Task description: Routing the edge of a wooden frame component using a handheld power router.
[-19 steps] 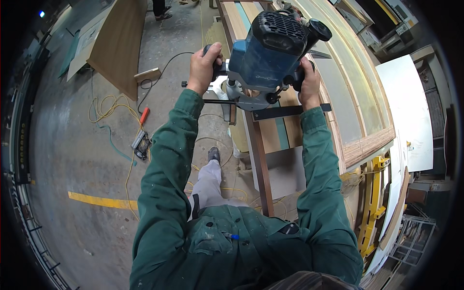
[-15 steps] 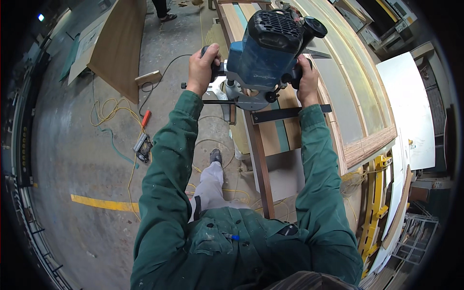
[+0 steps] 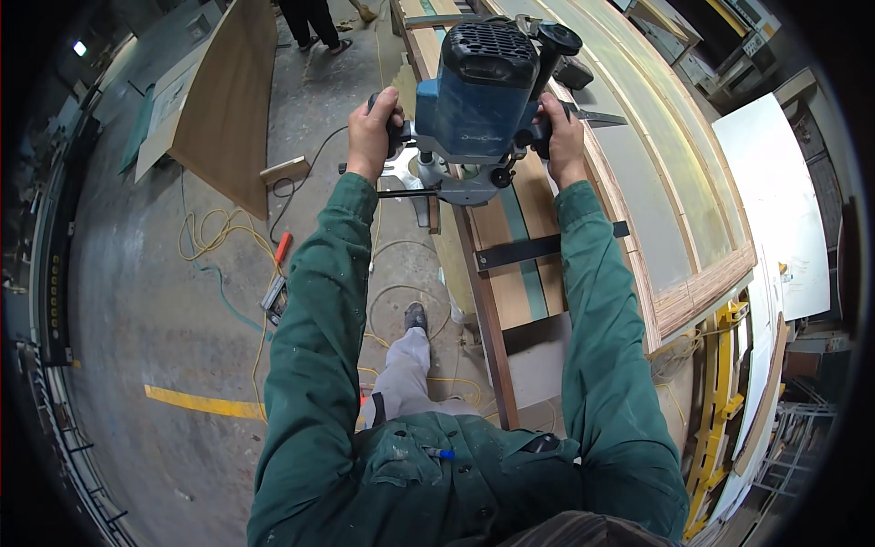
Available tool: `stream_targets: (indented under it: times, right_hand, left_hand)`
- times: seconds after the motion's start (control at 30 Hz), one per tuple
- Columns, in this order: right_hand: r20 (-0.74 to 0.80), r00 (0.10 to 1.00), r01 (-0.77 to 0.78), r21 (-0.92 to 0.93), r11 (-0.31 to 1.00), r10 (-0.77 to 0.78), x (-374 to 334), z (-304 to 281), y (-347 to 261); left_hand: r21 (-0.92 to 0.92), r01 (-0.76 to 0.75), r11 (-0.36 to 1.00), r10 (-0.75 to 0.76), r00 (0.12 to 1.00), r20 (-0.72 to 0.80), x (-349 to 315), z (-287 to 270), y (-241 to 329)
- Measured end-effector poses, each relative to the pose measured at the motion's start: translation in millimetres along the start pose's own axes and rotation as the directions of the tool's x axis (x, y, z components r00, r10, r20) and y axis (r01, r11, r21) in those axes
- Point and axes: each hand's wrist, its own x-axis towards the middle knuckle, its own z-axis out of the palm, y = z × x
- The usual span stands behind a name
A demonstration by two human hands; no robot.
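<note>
A blue and black plunge router point(image 3: 483, 100) stands upright over the long wooden workpiece ahead of me. My left hand point(image 3: 369, 141) is wrapped round its left handle, fingers closed. On the opposite side my right hand point(image 3: 562, 146) grips the right handle point(image 3: 538, 139). Below the motor, the router's base point(image 3: 467, 190) rests at the workpiece's left edge, with a guide rod point(image 3: 406, 193) sticking out to the left. Pale boards point(image 3: 497, 223) with a teal stripe run under it, edged by a dark wooden rail point(image 3: 495, 365). A black flat bar point(image 3: 519, 253) crosses them nearer to me. The cutter is hidden.
To the right lies a large wood-framed panel point(image 3: 670, 182), beside a white sheet point(image 3: 775, 191). A leaning plywood board point(image 3: 223, 109), yellow cord point(image 3: 214, 232) and an orange-handled tool point(image 3: 283, 248) are on the left floor. Another person's legs point(image 3: 314, 23) show at the far end.
The router and both my hands have moved farther along the workpiece, away from the black bar. More of the other person's legs has come into view.
</note>
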Motion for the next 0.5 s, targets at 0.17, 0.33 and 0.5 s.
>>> stream_targets:
  times: [0.17,0.33,0.5]
  right_hand:
    - [0.006,1.0,0.005,-0.013,1.0,-0.005,6.3,0.9,1.3]
    - [-0.009,1.0,-0.025,0.003,1.0,0.025,4.8,4.1,1.7]
    - [-0.01,1.0,-0.023,0.013,1.0,0.023,2.7,8.2,2.6]
  left_hand:
    - [0.003,-0.015,1.0,0.015,1.0,-0.001,6.3,-0.7,-0.8]
    - [0.028,-0.018,0.999,0.018,1.0,0.001,10.0,-1.9,-2.8]
    - [0.058,0.008,0.998,-0.009,1.0,0.016,15.7,-7.1,-3.2]
